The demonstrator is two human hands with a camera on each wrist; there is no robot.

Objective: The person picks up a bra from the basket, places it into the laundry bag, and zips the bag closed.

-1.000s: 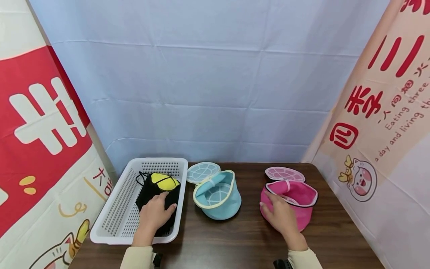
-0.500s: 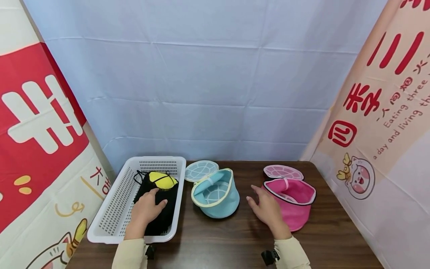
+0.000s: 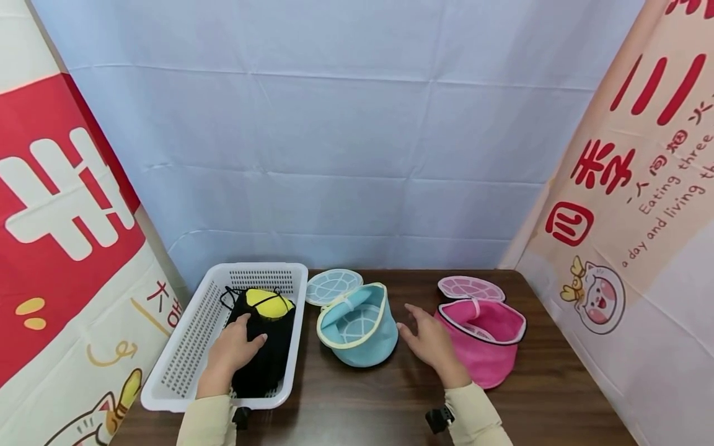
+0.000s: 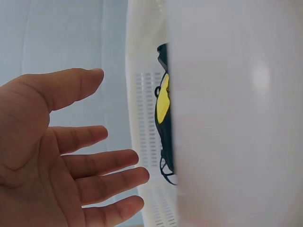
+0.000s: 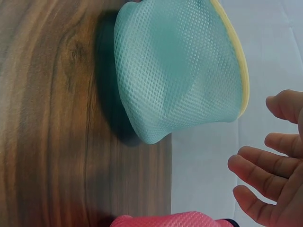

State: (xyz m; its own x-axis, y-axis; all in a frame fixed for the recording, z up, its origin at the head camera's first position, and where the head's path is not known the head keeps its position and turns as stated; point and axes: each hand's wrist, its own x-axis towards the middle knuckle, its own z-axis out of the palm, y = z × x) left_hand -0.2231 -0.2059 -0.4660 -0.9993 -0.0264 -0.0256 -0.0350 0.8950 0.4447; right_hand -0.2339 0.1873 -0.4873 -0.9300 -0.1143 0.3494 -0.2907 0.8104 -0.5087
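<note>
In the head view my left hand point(image 3: 231, 347) hovers over the white basket point(image 3: 167, 365), its fingers spread and holding nothing. Inside that basket lies a black garment point(image 3: 268, 359) with thin straps and a yellow padded part point(image 3: 269, 303). The left wrist view shows the same hand's palm point(image 4: 42, 175) apart from the basket's contents. Between two mesh laundry bags is my right hand point(image 3: 432, 341), fingers extended and empty. The blue mesh bag point(image 5: 175, 71) with yellow trim stands just left of it, its lid folded back. At its right is the pink mesh bag point(image 3: 485, 356), also unzipped.
A pale blue lid point(image 3: 333, 286) lies behind the blue bag, and a pink lid point(image 3: 471, 288) behind the pink one. Everything stands on a dark wooden table point(image 3: 357, 409). A pale cloth backdrop point(image 3: 346, 155) hangs along the back, with printed cloths at both sides.
My right hand has moved left, away from the pink bag and close to the blue bag. The left hand has shifted slightly left over the basket.
</note>
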